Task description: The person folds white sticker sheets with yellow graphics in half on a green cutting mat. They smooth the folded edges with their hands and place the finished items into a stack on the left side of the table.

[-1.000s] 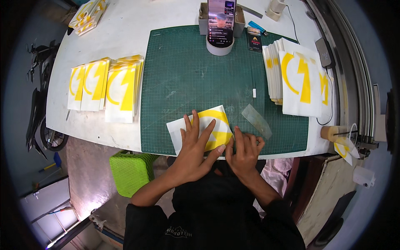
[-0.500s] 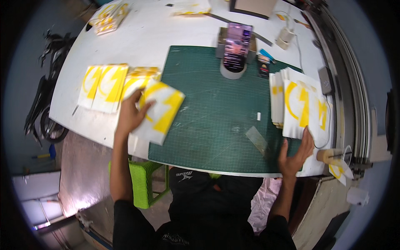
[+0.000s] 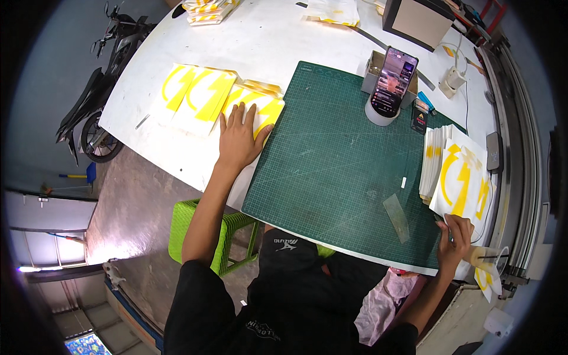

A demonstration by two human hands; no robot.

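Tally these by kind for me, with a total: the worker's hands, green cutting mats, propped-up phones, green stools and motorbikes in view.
Left hand and right hand: 2
Green cutting mat: 1
Propped-up phone: 1
Green stool: 1
Motorbike: 1
Total: 6

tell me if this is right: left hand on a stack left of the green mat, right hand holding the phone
Not quite: the head view shows the right hand at the near edge of the right stack, not holding the phone. The left hand is on a stack left of the green mat.
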